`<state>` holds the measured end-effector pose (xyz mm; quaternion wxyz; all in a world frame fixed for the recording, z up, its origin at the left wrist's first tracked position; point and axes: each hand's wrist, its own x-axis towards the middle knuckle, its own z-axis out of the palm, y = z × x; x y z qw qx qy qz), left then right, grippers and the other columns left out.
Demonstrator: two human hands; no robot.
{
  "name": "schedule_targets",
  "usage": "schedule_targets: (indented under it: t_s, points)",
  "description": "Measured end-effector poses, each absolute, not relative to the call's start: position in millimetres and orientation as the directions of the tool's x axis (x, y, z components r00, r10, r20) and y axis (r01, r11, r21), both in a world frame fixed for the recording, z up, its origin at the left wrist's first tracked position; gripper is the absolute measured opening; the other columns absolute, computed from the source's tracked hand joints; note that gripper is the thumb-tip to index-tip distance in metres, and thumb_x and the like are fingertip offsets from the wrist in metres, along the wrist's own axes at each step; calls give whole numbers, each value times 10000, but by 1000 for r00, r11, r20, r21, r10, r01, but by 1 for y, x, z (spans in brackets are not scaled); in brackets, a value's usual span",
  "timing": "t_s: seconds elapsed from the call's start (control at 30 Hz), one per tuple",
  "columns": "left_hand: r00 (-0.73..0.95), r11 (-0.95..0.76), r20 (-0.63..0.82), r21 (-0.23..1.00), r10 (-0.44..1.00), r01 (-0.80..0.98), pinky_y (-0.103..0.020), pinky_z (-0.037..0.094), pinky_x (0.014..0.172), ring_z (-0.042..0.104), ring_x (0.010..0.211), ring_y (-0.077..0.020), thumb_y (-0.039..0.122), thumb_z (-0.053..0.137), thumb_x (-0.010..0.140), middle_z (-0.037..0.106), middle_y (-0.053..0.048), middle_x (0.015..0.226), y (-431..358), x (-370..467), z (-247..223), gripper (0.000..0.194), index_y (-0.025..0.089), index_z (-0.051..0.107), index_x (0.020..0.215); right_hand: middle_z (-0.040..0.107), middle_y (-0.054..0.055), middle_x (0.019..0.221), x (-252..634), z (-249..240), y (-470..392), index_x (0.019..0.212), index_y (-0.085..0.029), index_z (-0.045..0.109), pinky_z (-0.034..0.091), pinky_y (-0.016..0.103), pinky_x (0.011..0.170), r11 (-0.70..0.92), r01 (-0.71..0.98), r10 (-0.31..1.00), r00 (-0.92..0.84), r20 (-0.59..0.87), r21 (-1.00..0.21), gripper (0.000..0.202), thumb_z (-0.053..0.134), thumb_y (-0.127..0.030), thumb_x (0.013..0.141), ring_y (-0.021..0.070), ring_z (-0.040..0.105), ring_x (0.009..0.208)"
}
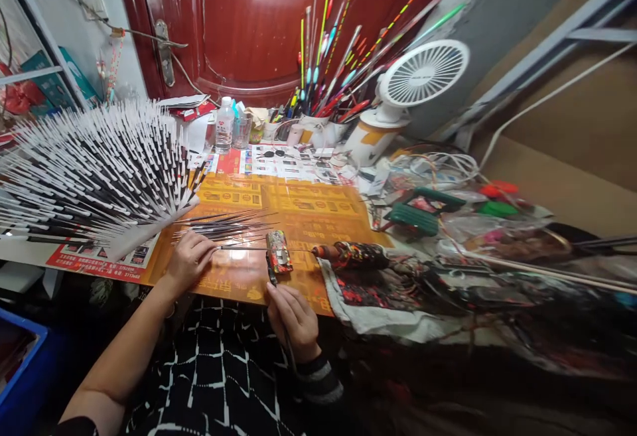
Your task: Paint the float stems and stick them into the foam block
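My left hand [192, 255] pinches a thin dark rod [239, 247] near its left end. The rod lies level, reaching right past a small paint-spattered block [280, 251] toward the brown tip of a paint-smeared, handle-like tool [355, 255]; whether they join is unclear. My right hand [294, 316] is closed around a slim dark tool [272, 274], whose upper end meets the block's lower left side. A dark strand trails below this hand. Just beyond my left hand, several loose dark rods [226, 225] lie on the table.
White-tipped dark rods [114, 157] bristle from a white foam strip [149, 233] at left. A bottle [225, 125], cups of colourful thin sticks [316, 129] and a white fan [423, 74] line the back. A stained cloth [393, 316] and clutter cover the right side.
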<state>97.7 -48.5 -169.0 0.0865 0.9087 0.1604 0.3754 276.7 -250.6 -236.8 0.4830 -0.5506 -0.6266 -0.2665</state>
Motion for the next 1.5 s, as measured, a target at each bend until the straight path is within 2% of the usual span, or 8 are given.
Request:
schedule_targets:
  t_s: [0.17, 0.5, 0.83, 1.5]
  points:
    - [667, -940, 663, 260, 340, 222, -337, 475, 807, 583, 834, -185, 236, 555, 1008, 687, -38, 865, -47, 97, -165, 153, 202, 692, 950, 756, 109, 1023, 275, -242, -247, 1515, -165, 458, 630, 339, 817, 183, 972, 428, 58, 902, -149, 653, 621, -31, 897, 213, 719, 941]
    - [670, -943, 664, 243, 332, 227, -340, 489, 816, 589, 826, -178, 242, 541, 1014, 695, -39, 862, -46, 98, -164, 175, 198, 698, 950, 752, 113, 1025, 276, -247, -247, 1522, -142, 446, 608, 340, 834, 115, 984, 406, 75, 911, -133, 684, 654, -28, 880, 218, 702, 950]
    - [676, -950, 668, 234, 311, 206, -333, 477, 795, 576, 824, -182, 210, 560, 1003, 687, -37, 859, -46, 98, -164, 129, 192, 682, 964, 744, 108, 1087, 276, -255, -245, 1521, -171, 453, 586, 341, 906, 93, 982, 441, 107, 891, -164, 626, 613, -62, 926, 205, 695, 1008]
    - [676, -950, 668, 229, 311, 210, -331, 463, 784, 577, 809, -177, 230, 550, 1009, 681, -28, 838, -43, 98, -165, 150, 196, 676, 935, 744, 116, 1075, 272, -248, -243, 1534, -152, 424, 595, 354, 887, 48, 983, 426, 140, 894, -177, 639, 597, -58, 927, 215, 695, 1002]
